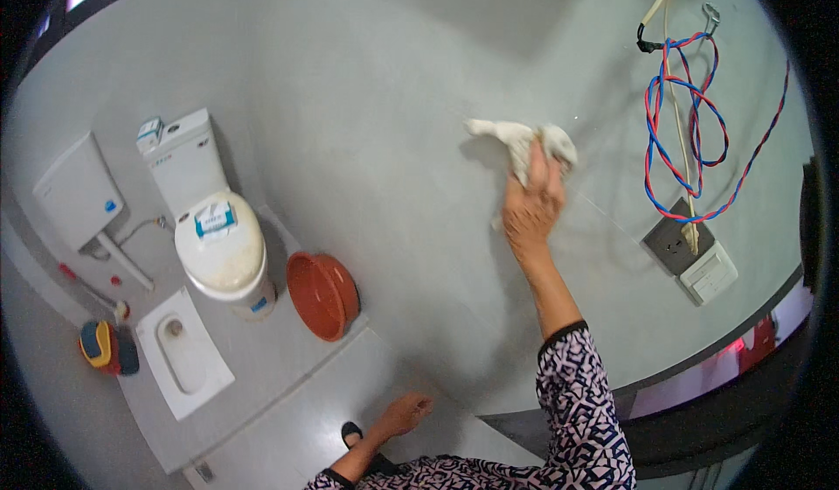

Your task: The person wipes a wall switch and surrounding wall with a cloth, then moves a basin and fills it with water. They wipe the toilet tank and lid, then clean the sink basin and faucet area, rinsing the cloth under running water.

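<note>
My right hand (535, 202) reaches up and presses a crumpled off-white cloth (517, 145) against the grey wall (393, 141). The fingers bend over the cloth, and one end of it sticks out to the left. Down by my body, my left hand (406, 416) hangs in front of me with its fingers curled together. Nothing shows in it, and it touches nothing.
Red-and-blue twisted wire (651, 132) hangs on the wall at right, above a dark socket (673, 244) and a white switch plate (708, 273). Left stand a white toilet (223, 263), a squat pan (185, 355) and an orange-brown basin (336, 298). A raised floor step (288, 385) crosses below.
</note>
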`<state>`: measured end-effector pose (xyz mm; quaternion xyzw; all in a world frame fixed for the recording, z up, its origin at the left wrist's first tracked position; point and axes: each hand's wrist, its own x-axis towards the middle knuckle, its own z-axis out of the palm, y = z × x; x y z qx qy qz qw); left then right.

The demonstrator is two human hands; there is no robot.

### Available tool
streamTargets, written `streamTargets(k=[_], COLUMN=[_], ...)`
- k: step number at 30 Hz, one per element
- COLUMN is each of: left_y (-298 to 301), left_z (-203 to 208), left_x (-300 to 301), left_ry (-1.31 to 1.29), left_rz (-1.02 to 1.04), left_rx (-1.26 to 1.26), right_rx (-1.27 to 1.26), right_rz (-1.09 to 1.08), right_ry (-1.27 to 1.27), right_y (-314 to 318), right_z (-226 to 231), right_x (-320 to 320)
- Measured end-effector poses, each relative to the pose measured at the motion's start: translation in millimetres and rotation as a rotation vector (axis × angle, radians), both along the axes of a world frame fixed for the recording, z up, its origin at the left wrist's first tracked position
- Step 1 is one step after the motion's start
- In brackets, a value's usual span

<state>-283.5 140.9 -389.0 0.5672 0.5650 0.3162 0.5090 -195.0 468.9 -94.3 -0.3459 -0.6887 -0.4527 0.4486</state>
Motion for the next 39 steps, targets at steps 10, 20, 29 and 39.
streamTargets(k=[10, 20, 29, 39], left_y=[31, 56, 71, 68], left_z=[15, 30, 18, 6], left_x=[-39, -63, -114, -126], left_ry=[0.053, 0.007, -0.089, 0.108], left_rz=[-0.109, -0.156, -0.093, -0.092], left_rx=[0.004, 0.029, -0.020, 0.014], right_rx=[0.070, 0.116, 0.297, 0.167], right_rz=[0.043, -0.252, -0.393, -0.092], right_ry=[-0.230, 0.236, 0.358, -0.050], right_y=[58, -5, 44, 122], right_z=[38, 13, 80, 97], right_x=[-85, 40, -58, -176])
